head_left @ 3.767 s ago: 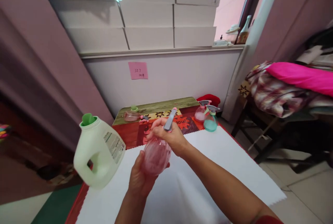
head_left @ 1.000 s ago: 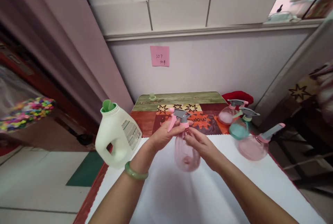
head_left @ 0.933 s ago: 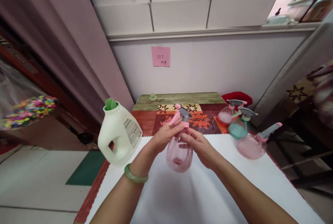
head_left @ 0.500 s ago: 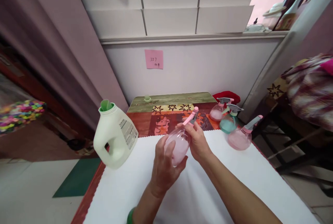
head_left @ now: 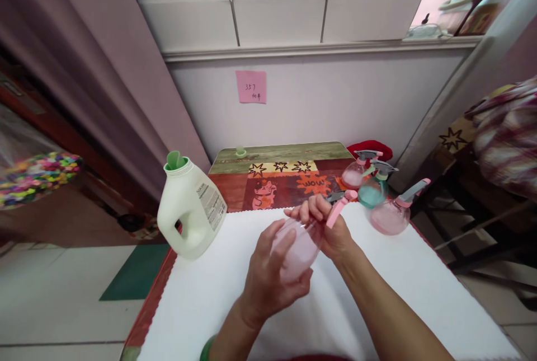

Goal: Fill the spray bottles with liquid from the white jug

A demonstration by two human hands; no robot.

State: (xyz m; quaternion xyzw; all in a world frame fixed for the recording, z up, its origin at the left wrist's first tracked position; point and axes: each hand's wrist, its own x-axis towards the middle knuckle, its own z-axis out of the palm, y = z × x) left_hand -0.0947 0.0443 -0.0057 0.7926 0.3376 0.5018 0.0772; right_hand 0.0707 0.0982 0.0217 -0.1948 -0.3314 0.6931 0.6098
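Note:
Between my hands, above the white cloth, a clear pink spray bottle (head_left: 298, 252) is held tilted, its spray head toward the upper right. My left hand (head_left: 268, 271) wraps round the rounded body, fingers across its upper side and thumb beneath. At the neck, my right hand (head_left: 325, 224) closes its fingers round the pink and grey spray head (head_left: 339, 207); the neck itself is mostly covered by the fingers. Pale, cloudy liquid seems to fill much of the bottle.
A pale green jug (head_left: 188, 212) with an uncapped mouth stands at left on the white cloth (head_left: 201, 305). Its small green cap (head_left: 240, 151) lies at the table's back edge. At right stand a pink spray bottle (head_left: 390, 215), a teal one (head_left: 372, 192) and another pink one (head_left: 353, 175).
The spray head has swung rightward and lower, and the bottle tilts further. My right hand has shifted its fingers over the neck. The camera view has moved slightly.

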